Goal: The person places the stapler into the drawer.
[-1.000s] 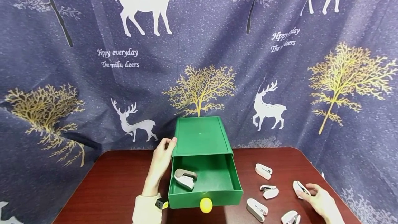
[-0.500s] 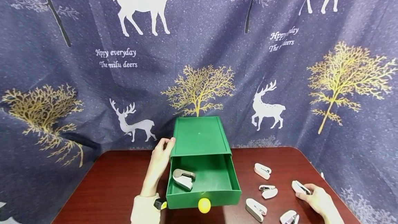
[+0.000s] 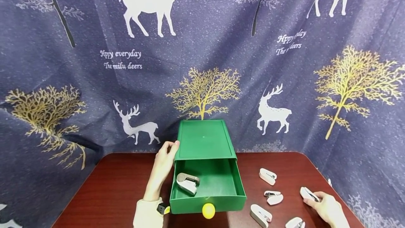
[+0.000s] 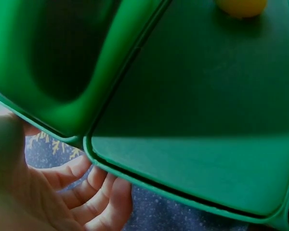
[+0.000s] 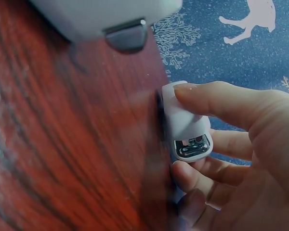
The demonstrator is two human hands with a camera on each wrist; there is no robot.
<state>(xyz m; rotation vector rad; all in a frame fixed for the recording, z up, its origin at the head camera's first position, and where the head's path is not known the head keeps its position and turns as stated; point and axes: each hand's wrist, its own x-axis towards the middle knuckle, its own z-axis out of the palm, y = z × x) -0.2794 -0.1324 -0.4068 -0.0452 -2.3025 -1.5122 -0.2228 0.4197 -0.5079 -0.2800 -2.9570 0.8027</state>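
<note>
My left hand point(image 3: 164, 154) rests against the left side of a green drawer box point(image 3: 204, 138), fingertips touching its edge in the left wrist view. The drawer point(image 3: 218, 203) is pulled out, with a yellow ball-shaped knob point(image 3: 208, 210) on its front. Inside it, at the left, lies a grey-and-white stapler point(image 3: 188, 184). At the table's right edge, my right hand point(image 3: 327, 208) grips a small white stapler point(image 3: 308, 194). In the right wrist view the thumb lies on that stapler's top, with the fingers around its other side.
Several white staplers lie right of the drawer: one at the back point(image 3: 268, 176), one below it point(image 3: 273, 197), another close to the drawer corner point(image 3: 261, 215), and one at the bottom edge point(image 3: 295, 223). A dark blue patterned cloth point(image 3: 202, 45) hangs behind the red-brown table point(image 3: 120, 185).
The head view shifts slightly. My right hand stays around the white stapler at nearly the same place, and my left hand stays at the box's side. The drawer's opening looks unchanged.
</note>
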